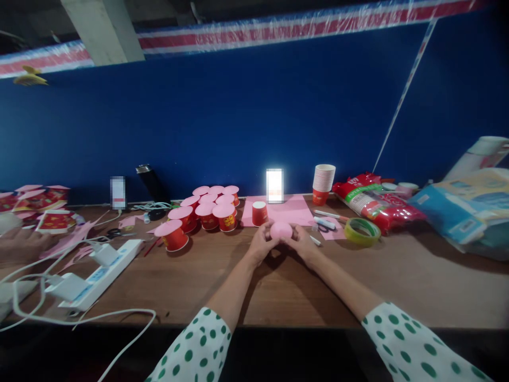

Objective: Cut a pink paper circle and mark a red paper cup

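Observation:
My left hand (262,245) and my right hand (303,245) meet above the wooden table, closed around the two sides of a small pink paper disc (281,230). Whether a cup sits beneath this disc I cannot tell, as my fingers hide its underside. Just behind my left hand stands a red paper cup (260,214) with a pale top, at the front of a pink paper sheet (292,208). To the left, several red cups (177,242) stand in a group, each topped with a pink paper disc (168,227).
On the right are a cup stack (320,192), green-yellow tape (361,232), a marker (325,223), a red bag (382,204) and a blue package (465,207). A lit phone (274,185) stands behind. Leftward lie a power strip (103,276), scissors (120,233) and another person's hand (19,245).

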A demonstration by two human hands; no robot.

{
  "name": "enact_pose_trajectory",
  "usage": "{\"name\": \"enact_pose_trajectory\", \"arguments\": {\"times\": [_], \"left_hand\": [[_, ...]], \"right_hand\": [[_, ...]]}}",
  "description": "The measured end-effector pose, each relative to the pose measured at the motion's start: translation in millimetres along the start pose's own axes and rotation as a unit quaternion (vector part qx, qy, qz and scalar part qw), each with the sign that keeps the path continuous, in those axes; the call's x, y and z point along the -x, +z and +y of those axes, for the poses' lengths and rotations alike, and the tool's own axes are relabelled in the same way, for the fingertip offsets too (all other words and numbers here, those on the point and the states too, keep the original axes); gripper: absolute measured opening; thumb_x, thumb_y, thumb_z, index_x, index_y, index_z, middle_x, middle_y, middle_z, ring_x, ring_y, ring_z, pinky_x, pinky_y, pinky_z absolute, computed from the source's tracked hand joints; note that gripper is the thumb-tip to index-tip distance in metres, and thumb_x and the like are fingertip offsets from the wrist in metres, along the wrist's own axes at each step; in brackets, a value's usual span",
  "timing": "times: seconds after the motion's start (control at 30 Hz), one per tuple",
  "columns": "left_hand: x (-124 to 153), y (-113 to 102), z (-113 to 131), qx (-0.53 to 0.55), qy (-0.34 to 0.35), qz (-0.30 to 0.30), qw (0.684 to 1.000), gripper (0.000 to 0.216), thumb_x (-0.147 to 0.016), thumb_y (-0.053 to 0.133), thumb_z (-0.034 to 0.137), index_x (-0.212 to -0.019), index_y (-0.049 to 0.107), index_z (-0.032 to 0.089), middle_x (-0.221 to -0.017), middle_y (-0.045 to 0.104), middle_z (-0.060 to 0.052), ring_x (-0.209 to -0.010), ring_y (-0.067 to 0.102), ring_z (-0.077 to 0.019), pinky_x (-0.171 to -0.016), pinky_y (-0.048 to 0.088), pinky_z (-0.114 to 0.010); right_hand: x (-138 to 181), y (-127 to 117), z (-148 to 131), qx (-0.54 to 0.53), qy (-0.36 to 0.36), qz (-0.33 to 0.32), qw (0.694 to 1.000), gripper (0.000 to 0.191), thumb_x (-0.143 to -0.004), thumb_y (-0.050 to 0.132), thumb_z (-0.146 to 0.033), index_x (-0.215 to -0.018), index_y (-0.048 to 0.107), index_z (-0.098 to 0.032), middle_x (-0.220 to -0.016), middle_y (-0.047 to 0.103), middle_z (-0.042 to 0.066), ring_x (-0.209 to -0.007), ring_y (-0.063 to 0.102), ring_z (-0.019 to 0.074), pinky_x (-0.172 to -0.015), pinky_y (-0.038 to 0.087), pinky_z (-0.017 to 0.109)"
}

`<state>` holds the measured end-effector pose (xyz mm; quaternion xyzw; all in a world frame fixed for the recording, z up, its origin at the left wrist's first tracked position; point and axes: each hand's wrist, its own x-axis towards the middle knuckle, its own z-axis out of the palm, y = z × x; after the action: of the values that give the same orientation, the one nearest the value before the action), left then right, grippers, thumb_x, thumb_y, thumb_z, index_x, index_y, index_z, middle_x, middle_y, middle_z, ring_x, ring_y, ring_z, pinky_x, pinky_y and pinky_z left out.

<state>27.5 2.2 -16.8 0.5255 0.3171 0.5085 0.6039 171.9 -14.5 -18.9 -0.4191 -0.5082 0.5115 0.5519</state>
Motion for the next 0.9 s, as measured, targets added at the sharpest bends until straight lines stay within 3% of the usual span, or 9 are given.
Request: {"name": "enact_pose_trajectory", "arguments": {"times": [0.47, 0.67, 0.9], "left_hand": [[0.1, -1.2, 0.0, 0.014, -0.002, -0.003, 1.0, 0.072, -0.056, 0.078, 0.023, -0.119, 0.044, 0.013, -0.094, 0.063, -0.01, -0.08, 0.061, -0.016, -0.073, 0.048, -0.029], [0.2, -1.4, -0.6, 0.015, 0.007, 0.011, 1.0, 0.068, -0.056, 0.078, 0.022, -0.116, 0.046, 0.015, -0.106, 0.06, -0.011, -0.089, 0.06, -0.017, -0.079, 0.047, -0.029], [1.6, -0.3, 2.5, 0.013, -0.003, 0.007, 1.0, 0.071, -0.055, 0.079, 0.022, -0.117, 0.045, 0.014, -0.098, 0.062, -0.01, -0.083, 0.06, -0.0164, -0.076, 0.048, -0.03]], "right_hand": [[1.5, -1.4, -2.0, 0.03, 0.0, -0.003, 1.0, 0.043, -0.069, 0.067, -0.033, -0.104, 0.047, -0.019, -0.083, 0.066, 0.002, -0.065, 0.06, 0.0128, -0.049, 0.043, 0.021], [1.0, -1.2, -2.0, 0.029, 0.005, -0.007, 1.0, 0.043, -0.069, 0.066, -0.033, -0.105, 0.047, -0.02, -0.082, 0.066, 0.001, -0.064, 0.06, 0.0122, -0.049, 0.043, 0.021], [2.7, -0.1, -3.3, 0.026, 0.005, -0.008, 1.0, 0.044, -0.067, 0.067, -0.033, -0.105, 0.047, -0.021, -0.088, 0.067, 0.002, -0.068, 0.062, 0.0141, -0.052, 0.046, 0.023]]}}
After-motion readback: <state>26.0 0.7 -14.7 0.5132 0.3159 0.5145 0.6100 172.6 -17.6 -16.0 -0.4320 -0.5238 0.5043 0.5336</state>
